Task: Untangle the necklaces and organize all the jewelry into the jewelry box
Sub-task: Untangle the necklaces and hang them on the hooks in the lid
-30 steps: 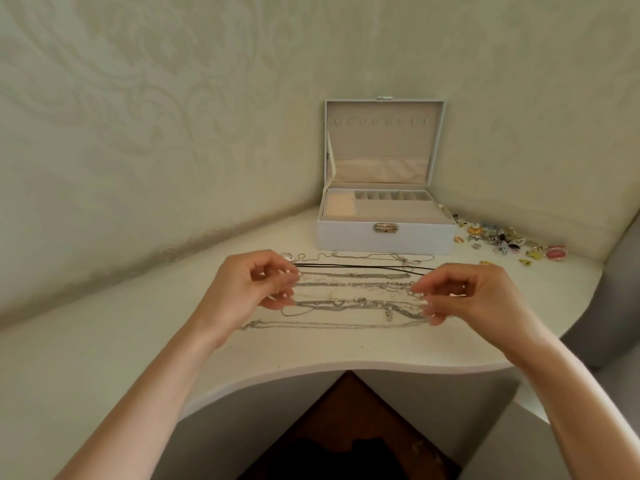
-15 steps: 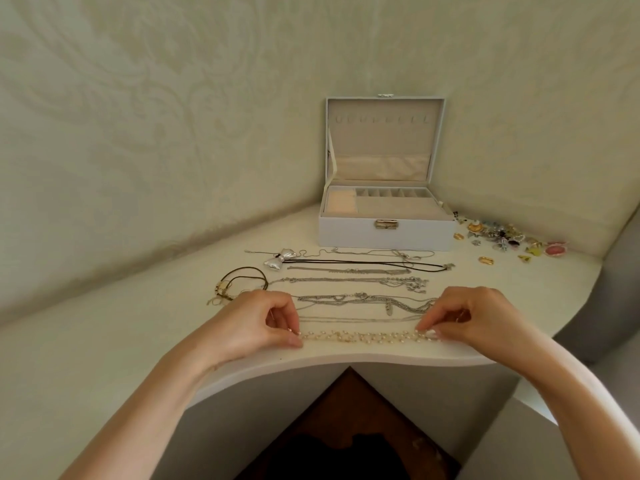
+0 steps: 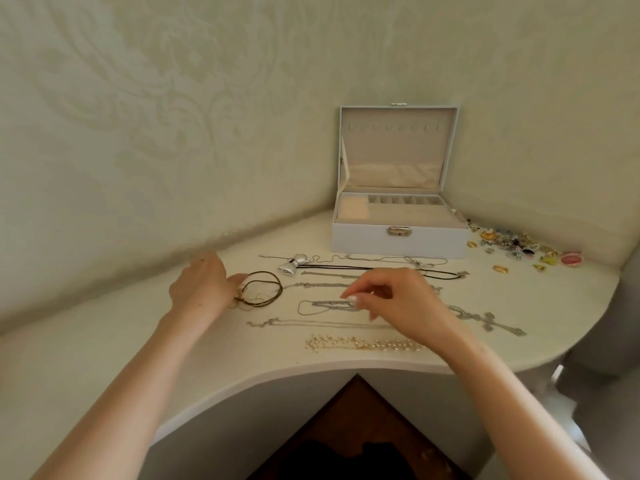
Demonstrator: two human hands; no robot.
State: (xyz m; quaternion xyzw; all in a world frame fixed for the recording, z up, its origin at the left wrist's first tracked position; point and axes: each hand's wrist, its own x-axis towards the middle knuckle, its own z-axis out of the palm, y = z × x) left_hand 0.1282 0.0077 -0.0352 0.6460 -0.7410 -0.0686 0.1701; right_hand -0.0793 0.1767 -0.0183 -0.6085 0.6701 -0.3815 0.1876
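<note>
Left hand (image 3: 202, 289) touches the coiled brown cord (image 3: 265, 271), grip hidden; right hand (image 3: 401, 299) seems to pinch a silver chain (image 3: 329, 303) — necklaces (image 3: 322, 323) look untangled, so next: carry one to the open jewelry box (image 3: 363, 242) behind.

Jewelry box (image 3: 398, 239) open, necklaces (image 3: 322, 323) in rows
Pearl necklace (image 3: 363, 344) straight at 6 o'clock; loose trinkets (image 3: 519, 244) at 2.
</note>
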